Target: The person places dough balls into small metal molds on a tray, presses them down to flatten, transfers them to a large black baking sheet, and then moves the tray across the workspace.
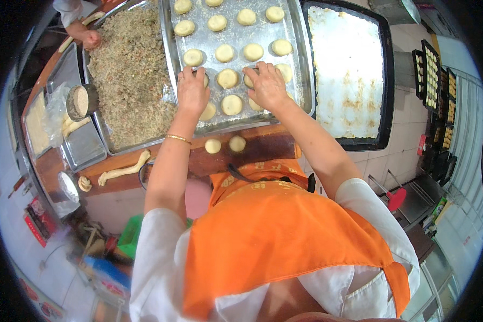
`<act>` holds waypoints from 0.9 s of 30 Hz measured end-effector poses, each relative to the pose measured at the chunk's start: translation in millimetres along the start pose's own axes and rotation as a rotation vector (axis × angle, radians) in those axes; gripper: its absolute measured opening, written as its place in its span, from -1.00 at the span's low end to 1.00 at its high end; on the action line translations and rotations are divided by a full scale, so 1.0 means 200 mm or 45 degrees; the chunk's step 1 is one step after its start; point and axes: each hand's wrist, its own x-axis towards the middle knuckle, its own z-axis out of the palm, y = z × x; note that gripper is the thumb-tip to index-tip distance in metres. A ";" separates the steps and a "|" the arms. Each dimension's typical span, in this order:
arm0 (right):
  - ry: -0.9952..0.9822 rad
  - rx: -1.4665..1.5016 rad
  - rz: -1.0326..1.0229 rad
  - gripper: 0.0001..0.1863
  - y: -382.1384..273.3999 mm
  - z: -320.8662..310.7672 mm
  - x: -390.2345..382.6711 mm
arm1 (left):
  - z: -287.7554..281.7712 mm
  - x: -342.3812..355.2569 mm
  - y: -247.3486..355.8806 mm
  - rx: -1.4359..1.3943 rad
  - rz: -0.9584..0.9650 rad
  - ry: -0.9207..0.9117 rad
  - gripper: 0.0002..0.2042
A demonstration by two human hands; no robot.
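Note:
Rows of pale round dough pieces (pixel 227 78) sit on a flour-dusted metal tray (pixel 209 37). My left hand (pixel 193 92) reaches over the tray's near left part, fingers curled down around a dough round that is mostly hidden beneath them. To its right, my right hand (pixel 267 87) grips another dough round, whose pale edge shows beside the thumb. Between the two hands lie uncovered rounds. Two more dough rounds (pixel 213 146) rest on the wooden edge just in front of the tray.
Left of the tray lies a wide tray of crumbly filling (pixel 129 80), with another person's hand (pixel 91 40) at its far edge. A metal cup (pixel 82 102) and dough strip (pixel 124 170) are nearer left. A black-rimmed baking tray (pixel 349 75) stands right; loaded racks (pixel 432 75) stand beyond.

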 end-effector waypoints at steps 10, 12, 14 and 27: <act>0.284 0.047 -0.134 -0.23 -0.05 0.01 0.21 | 0.08 0.19 0.00 -0.084 0.151 0.350 -0.40; 0.255 0.043 -0.120 -0.22 -0.04 0.08 0.29 | 0.12 0.26 0.00 -0.010 0.151 0.273 -0.32; 0.210 -0.026 -0.055 -0.24 0.00 0.15 0.29 | 0.17 0.24 -0.02 0.123 0.138 0.229 -0.33; 0.154 -0.111 -0.014 -0.25 0.01 0.20 0.28 | 0.21 0.24 -0.03 0.256 0.104 0.154 -0.31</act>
